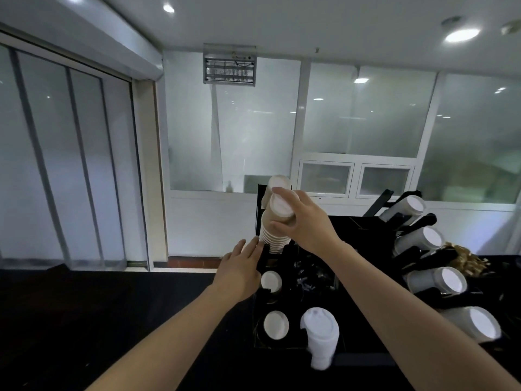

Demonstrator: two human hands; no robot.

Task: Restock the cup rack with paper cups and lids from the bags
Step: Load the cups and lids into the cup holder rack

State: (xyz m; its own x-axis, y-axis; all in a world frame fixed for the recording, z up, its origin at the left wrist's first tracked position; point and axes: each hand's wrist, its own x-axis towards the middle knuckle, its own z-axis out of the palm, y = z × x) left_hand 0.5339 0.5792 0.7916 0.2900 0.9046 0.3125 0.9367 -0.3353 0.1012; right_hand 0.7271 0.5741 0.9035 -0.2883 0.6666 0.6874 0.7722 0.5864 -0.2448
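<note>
A tall stack of brown paper cups stands upside down in the far slot of the black cup rack. My right hand grips the top of this stack, thumb below and fingers over the white base. My left hand lies flat with fingers spread against the rack's left side, beside the foot of the stack, holding nothing. Two nearer slots show white cup bottoms. A stack of white lids leans in the front slot. No bag is in view.
A second black rack at the right holds several stacks of white cups lying on their sides. A bunch of brown stirrers or packets sits behind it. The rack stands on a dark counter. Frosted glass panels lie beyond.
</note>
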